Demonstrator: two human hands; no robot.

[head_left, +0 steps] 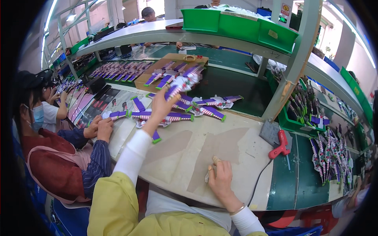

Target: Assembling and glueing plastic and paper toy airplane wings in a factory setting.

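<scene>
My left hand (160, 106) reaches up over the bench, its fingers closed on a winged toy part (183, 83) with a white body and purple wings. Motion blurs that part a little. Below and beside it lie several similar toy parts (212, 103) with purple panels, pink-striped edges and green tips. My right hand (221, 179) rests on the pale worktop (169, 173), fingers bent but apart, with tan coverings on some fingertips. Nothing shows in its grasp.
A red glue gun (280, 146) with a cord stands on the right. More parts lie in a pile (332, 157) and a green bin (295, 125) beyond a metal post (289, 67). A cardboard box (202, 61) holds others. At left a co-worker's hands (103, 128) handle another part.
</scene>
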